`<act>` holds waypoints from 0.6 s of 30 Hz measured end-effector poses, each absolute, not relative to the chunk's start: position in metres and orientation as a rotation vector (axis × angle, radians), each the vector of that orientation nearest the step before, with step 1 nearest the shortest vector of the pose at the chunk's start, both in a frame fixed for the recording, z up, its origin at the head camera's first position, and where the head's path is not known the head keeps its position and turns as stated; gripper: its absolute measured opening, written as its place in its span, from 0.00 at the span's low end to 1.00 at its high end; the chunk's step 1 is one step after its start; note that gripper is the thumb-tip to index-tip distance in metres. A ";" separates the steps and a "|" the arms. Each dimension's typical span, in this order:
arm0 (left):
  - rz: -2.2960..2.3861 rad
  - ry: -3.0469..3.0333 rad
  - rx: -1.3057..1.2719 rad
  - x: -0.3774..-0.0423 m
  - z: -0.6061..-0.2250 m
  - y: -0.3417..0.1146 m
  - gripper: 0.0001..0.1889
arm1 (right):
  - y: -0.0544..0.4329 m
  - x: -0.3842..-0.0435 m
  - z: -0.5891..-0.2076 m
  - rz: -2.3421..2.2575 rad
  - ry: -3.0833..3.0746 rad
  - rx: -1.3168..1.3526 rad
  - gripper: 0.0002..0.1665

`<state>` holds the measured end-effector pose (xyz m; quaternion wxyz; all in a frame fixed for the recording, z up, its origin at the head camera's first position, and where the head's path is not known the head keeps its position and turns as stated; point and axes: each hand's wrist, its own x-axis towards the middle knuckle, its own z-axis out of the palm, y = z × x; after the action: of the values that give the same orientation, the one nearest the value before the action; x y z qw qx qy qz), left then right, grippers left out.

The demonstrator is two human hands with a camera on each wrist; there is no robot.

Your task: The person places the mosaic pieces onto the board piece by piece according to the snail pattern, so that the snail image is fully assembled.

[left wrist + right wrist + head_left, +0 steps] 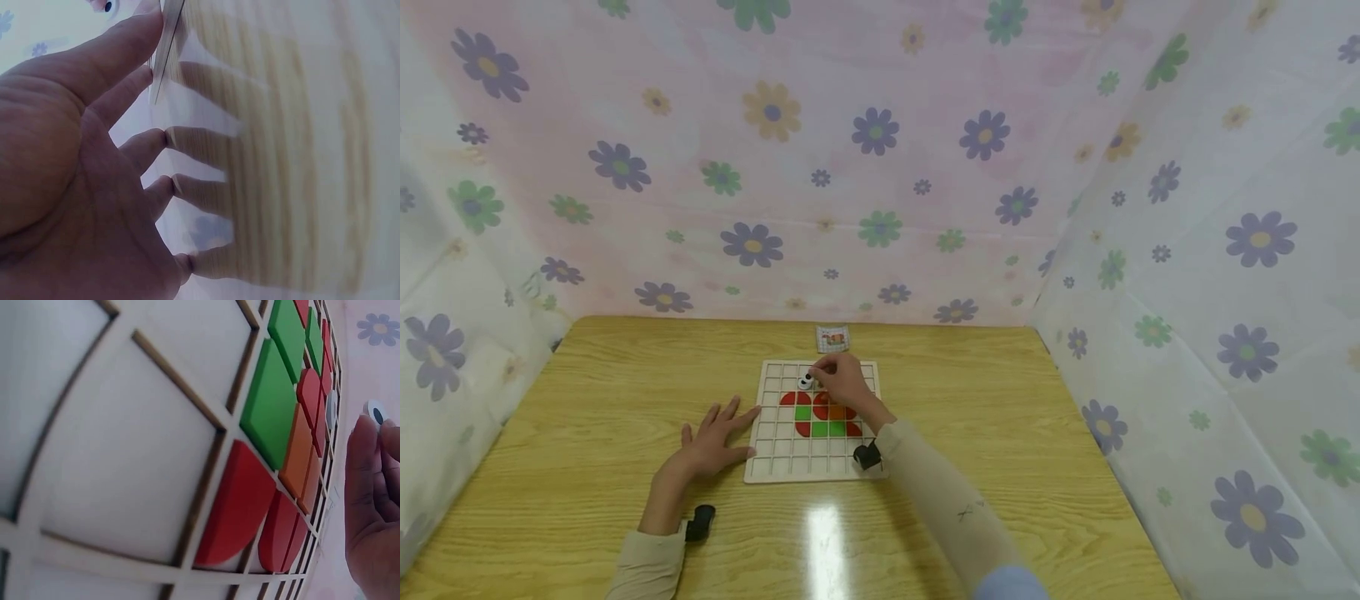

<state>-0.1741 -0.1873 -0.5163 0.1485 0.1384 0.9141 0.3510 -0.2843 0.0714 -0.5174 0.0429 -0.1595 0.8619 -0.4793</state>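
A square wooden grid board (775, 468) lies on the table, with red pieces (796, 398), green pieces (829, 428) and an orange piece (295, 456) set in its cells. Over the board's upper part, my right hand (844, 383) pinches a small white eye piece (375, 412) with a black oval between thumb and fingertips. Another whitish piece (332, 409) sits in the grid close by, partly seen edge-on. My left hand (711, 442) rests on the table with fingers spread; its thumb and index finger touch the board's left edge. The right hand covers some cells.
A small picture card (832, 338) with a coloured figure on a grid lies behind the board. The wooden table (985, 467) extends around it, bounded by flower-patterned sheets (820, 208) at the back and sides. Black wrist cameras (701, 523) are strapped to both wrists.
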 end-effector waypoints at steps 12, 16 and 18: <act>1.015 2.627 0.388 -0.172 -0.517 -0.189 0.38 | 0.059 -0.281 -0.521 -1.540 2.560 -0.485 0.09; 1.024 2.631 0.402 -0.173 -0.520 -0.188 0.38 | 0.056 -0.281 -0.518 -1.524 2.575 -0.496 0.09; 1.022 2.634 0.408 -0.175 -0.521 -0.188 0.38 | 0.056 -0.282 -0.517 -1.509 2.593 -0.494 0.09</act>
<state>-0.1747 -0.1880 -0.5208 0.1430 0.1415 0.9132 0.3545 -0.2819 0.0557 -0.5173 0.0506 -0.1623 0.8518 -0.4956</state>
